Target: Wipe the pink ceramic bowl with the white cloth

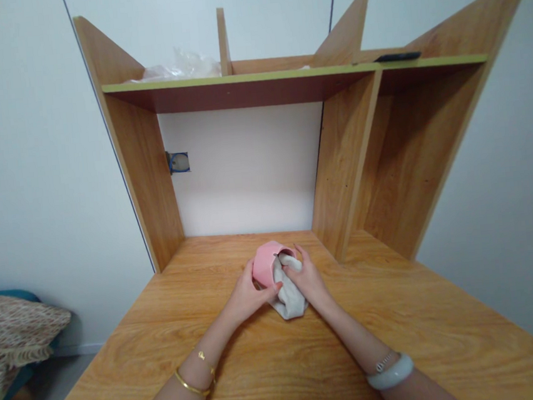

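A pink, rounded, hollow container is tilted over the desk, its opening turned toward the right and toward me. My left hand grips its left side, the thumb reaching across the lower rim. A light grey cloth is bunched partly inside the opening and hangs down below it. My right hand is closed on the cloth at the opening's right edge, with some fingers behind the rim. The container's far side and the inner end of the cloth are hidden.
Around the wooden desktop rises a shelf unit with upright panels. Clear plastic wrapping and a flat black object lie on the shelf. An open wall box sits at the back left. A woven blanket hangs at far left.
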Tool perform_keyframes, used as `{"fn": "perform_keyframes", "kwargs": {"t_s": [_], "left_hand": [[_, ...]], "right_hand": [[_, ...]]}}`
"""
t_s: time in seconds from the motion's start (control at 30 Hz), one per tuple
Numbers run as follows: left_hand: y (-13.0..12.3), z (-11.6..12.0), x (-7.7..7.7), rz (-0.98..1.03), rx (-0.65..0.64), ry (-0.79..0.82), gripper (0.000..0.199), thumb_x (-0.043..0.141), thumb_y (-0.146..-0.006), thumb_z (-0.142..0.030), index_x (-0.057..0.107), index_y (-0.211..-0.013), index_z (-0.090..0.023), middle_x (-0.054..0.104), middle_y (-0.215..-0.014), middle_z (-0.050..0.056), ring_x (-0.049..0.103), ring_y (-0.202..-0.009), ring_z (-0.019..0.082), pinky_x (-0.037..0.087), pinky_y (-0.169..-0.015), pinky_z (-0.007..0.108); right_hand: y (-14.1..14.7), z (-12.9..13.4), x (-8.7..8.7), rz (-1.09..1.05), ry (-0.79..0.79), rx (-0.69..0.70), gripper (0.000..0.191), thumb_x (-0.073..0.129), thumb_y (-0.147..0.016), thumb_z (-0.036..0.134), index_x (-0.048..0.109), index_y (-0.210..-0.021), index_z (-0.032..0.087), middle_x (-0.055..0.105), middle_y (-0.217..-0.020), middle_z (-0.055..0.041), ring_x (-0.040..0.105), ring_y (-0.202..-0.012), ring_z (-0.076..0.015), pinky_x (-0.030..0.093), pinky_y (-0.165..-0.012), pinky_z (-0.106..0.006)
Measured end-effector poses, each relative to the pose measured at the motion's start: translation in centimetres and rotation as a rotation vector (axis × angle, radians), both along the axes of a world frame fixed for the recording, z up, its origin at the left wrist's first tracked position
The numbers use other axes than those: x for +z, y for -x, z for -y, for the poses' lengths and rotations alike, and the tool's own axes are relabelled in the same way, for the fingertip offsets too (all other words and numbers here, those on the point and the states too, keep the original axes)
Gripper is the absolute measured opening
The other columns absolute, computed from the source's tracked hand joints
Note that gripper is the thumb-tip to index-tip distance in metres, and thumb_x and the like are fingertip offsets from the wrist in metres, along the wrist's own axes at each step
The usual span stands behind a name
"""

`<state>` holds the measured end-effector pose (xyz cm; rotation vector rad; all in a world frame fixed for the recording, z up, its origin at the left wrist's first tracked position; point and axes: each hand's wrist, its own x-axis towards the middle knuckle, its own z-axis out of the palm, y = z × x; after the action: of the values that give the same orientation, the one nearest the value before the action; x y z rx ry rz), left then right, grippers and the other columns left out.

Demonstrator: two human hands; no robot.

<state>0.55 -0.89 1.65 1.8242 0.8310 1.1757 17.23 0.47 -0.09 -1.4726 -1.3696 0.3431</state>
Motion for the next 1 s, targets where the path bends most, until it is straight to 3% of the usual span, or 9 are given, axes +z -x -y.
{"fn": "perform_keyframes", "kwargs": {"t_s": [0.4,1.0], "left_hand": [[0.5,0.0,0.4,-0.161,-0.013,-0.056,0.053,0.065,-0.068,-0.029,0.049,-0.117,-0.014,0.061,-0.108,0.008,0.058,-0.094,0.021,0.045,-0.083,0.031],[0.5,0.5,0.7,-0.192,0.018,-0.133,0.055,0.063,-0.07,-0.034,0.047,-0.119,-0.016,0.06,-0.11,0.007,0.057,-0.096,0.021,0.044,-0.083,0.029]], "right_hand": [[-0.4,1.1,1.7,0.339,0.151,-0.102,0.064,0.053,-0.073,0.029,0.032,-0.132,0.013,0.064,-0.073,-0.0065,0.058,-0.061,-0.0184,0.034,-0.05,-0.023],[-0.5,0.9,1.1,0.323,0.102,-0.045,0.053,0.049,-0.076,0.031,0.038,-0.126,0.016,0.061,-0.066,-0.003,0.056,-0.06,-0.0175,0.034,-0.051,-0.022]]}}
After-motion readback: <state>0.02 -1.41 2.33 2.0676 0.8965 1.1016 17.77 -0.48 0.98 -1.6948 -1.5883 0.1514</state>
